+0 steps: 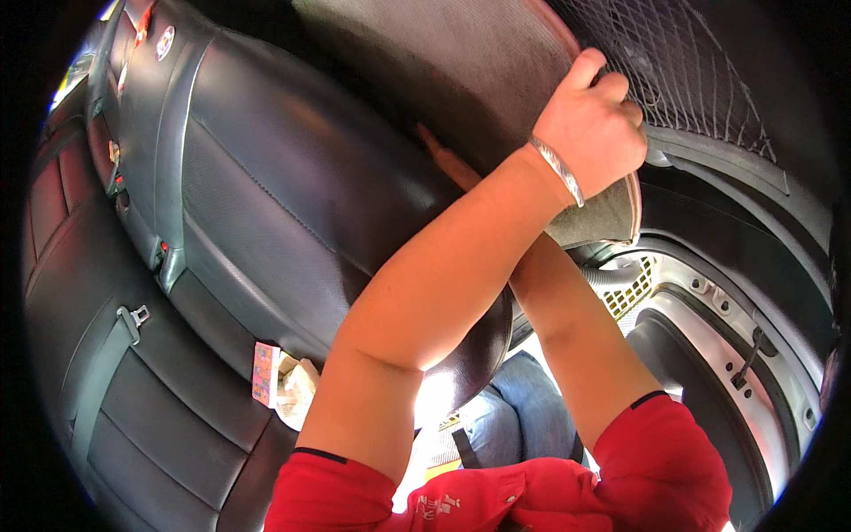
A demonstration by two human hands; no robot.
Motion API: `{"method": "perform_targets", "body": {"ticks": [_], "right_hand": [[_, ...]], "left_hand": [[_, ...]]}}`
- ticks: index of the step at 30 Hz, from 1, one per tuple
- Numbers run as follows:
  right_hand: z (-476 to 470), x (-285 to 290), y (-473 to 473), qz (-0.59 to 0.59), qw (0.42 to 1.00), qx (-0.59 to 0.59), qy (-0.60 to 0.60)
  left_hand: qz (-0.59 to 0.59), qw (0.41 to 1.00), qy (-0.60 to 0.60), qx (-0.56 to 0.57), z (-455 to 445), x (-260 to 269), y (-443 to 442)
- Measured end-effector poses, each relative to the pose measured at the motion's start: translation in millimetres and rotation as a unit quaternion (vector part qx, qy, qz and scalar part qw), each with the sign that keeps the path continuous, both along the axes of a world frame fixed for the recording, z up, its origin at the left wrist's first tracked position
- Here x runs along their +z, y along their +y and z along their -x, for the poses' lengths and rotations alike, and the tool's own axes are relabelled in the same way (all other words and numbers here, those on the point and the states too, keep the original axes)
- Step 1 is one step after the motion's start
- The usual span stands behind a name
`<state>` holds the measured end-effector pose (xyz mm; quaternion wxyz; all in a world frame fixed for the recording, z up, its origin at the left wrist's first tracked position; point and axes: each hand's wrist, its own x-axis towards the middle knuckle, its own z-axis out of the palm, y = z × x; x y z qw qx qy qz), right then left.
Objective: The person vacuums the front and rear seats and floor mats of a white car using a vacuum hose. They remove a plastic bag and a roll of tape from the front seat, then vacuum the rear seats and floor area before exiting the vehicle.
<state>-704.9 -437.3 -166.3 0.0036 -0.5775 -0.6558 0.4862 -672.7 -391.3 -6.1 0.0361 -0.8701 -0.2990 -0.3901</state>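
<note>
My left hand (594, 126), with a metal bracelet (557, 170) at the wrist, is closed around the bound edge of a grey-brown carpeted car mat (495, 60). The mat is tilted up beside the black leather seat cushion (279, 153). Crossing beneath my left forearm, my right arm reaches towards the dark gap between cushion and mat. Only part of my right hand (442, 154) shows there, with a finger extended. The rest lies behind my left arm and in shadow, so its grip is hidden.
Above the mat is a mesh net pocket (691, 73). A seat-belt tongue (136, 319) hangs against the backrest at left. A small pink box (266, 374) and crumpled whitish wrapping (297, 392) lie on the seat. The open door frame (751, 346) is at lower right.
</note>
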Motion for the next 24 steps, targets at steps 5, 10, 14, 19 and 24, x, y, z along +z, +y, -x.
{"method": "perform_targets", "body": {"ticks": [5,10,14,19,24], "right_hand": [[-29,28,-52,0.026,0.997,0.028,-0.066],[-87,101,-152,0.186,0.968,0.021,-0.168],[-110,140,-202,0.207,0.955,0.042,-0.208],[-115,151,-195,0.177,0.956,0.055,-0.226],[-118,146,-189,0.107,0.975,-0.189,-0.049]], "left_hand": [[0.039,0.994,0.096,-0.020,-1,-5,7],[0.180,0.939,0.292,0.029,4,19,-4],[0.132,0.916,0.378,-0.009,-5,35,-54],[0.205,0.851,0.477,-0.086,-11,30,-76],[0.190,0.897,0.399,-0.012,14,14,-63]]}}
